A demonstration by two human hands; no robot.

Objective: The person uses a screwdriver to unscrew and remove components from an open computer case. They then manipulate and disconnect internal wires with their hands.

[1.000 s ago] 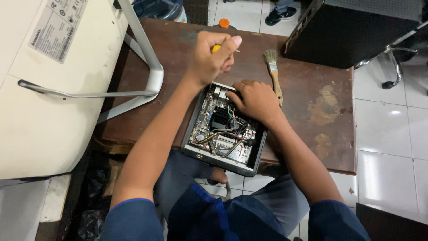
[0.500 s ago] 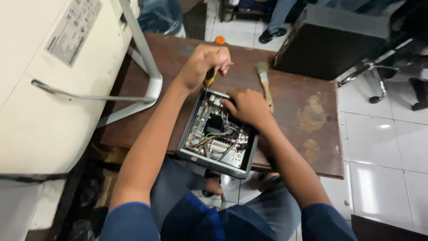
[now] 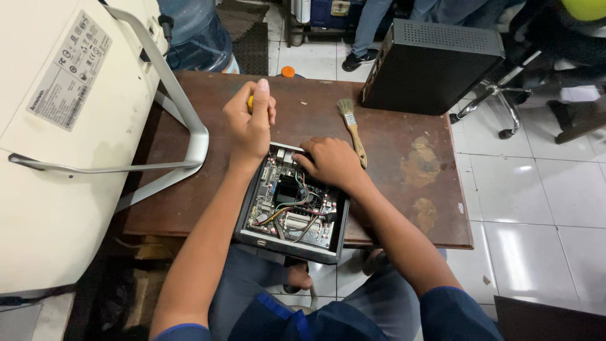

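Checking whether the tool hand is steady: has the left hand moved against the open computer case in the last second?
No. The left hand still grips the yellow-handled screwdriver above the open computer case's far-left corner.

Rating label (image 3: 68, 71): at ten o'clock, a white tilted rectangle with grey and black print, stuck flat on the cream back panel (image 3: 44, 189) of the all-in-one computer.
Small sticker (image 3: 341, 7): at twelve o'clock, a pale patch on a dark blue box; details too small to tell.
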